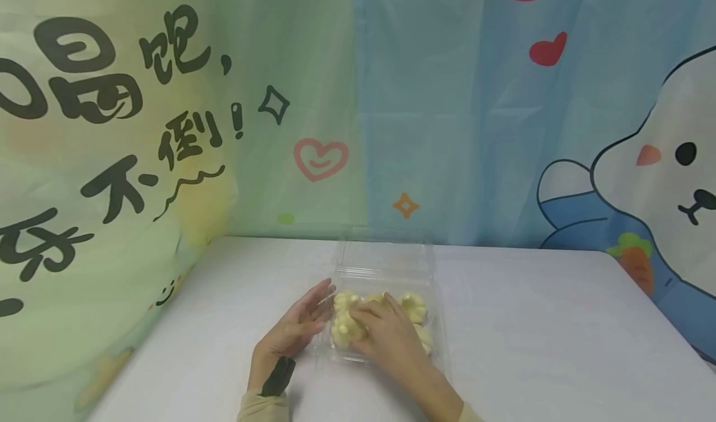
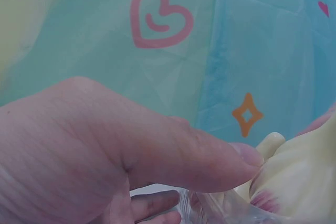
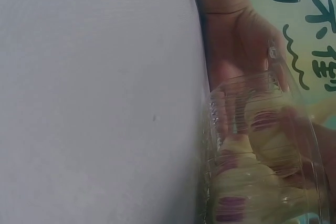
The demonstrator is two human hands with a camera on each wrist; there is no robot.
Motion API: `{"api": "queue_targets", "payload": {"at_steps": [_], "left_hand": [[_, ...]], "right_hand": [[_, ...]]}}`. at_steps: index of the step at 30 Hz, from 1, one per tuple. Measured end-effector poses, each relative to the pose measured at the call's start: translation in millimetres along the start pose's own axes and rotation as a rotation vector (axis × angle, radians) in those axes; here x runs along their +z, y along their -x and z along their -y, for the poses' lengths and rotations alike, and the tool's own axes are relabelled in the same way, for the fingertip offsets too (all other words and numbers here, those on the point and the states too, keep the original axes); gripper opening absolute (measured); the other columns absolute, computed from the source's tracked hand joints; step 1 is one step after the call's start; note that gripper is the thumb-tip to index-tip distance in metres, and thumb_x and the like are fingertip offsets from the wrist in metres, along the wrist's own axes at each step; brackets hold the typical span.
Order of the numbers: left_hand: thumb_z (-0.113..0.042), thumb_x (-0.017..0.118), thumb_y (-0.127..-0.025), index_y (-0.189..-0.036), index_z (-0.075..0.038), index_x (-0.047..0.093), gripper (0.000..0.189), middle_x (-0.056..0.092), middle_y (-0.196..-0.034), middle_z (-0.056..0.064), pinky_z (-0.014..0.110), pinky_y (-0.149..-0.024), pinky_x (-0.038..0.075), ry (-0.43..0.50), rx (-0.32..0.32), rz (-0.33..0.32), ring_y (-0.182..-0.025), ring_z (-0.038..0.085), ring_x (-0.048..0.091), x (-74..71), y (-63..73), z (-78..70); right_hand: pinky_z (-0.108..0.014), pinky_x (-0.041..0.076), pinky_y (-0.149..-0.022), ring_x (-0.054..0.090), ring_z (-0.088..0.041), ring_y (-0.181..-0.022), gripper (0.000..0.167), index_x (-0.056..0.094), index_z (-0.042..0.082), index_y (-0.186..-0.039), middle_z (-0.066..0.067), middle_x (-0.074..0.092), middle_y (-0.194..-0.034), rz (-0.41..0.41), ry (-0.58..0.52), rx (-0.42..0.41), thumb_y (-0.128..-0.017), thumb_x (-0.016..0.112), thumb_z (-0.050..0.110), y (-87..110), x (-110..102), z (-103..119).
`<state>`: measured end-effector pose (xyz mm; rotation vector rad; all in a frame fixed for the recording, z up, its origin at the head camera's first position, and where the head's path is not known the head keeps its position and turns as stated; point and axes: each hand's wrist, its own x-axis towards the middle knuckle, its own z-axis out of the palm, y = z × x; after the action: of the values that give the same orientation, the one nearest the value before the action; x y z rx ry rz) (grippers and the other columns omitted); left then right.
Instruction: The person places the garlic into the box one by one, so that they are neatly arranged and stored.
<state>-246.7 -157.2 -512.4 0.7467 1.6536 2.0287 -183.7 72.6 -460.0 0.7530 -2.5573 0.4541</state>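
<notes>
A clear plastic clamshell box (image 1: pixel 439 341) holds several pale garlic bulbs (image 1: pixel 414 307) with purple streaks near their bases. My right hand (image 1: pixel 394 335) reaches over the box and grips one garlic bulb (image 1: pixel 349 330) at its front left, fingers and thumb curled round it. This bulb (image 3: pixel 266 132) shows through the clear wall in the right wrist view. My left hand (image 1: pixel 296 325) is at the box's left side, fingers extended and relaxed. In the left wrist view, its thumb (image 2: pixel 210 163) overlaps the edge of a garlic bulb (image 2: pixel 299 177). The right hand partly hides the middle bulbs.
The box's clear lid (image 1: pixel 386 257) is hinged back toward the far edge of the white table (image 1: pixel 537 335). Behind the table hangs a printed curtain (image 1: pixel 419 99) with a cartoon animal (image 1: pixel 665 179) at the right.
</notes>
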Motion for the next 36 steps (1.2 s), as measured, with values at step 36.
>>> {"api": "queue_targets", "payload": {"at_steps": [36], "left_hand": [[-0.001,0.059,-0.087,-0.152,-0.004,0.002,0.087,-0.006,-0.157,0.026,0.035,-0.118,0.023,0.032,0.041,0.048,-0.144,0.045,0.003,0.2,0.6,0.4]], "right_hand": [[-0.067,0.034,-0.104,0.062,-0.026,-0.112,0.046,0.070,0.016,-0.111,-0.004,0.069,-0.113,0.186,-0.130,0.154,-0.074,0.075,0.041,-1.4,3.0,-5.1]]}}
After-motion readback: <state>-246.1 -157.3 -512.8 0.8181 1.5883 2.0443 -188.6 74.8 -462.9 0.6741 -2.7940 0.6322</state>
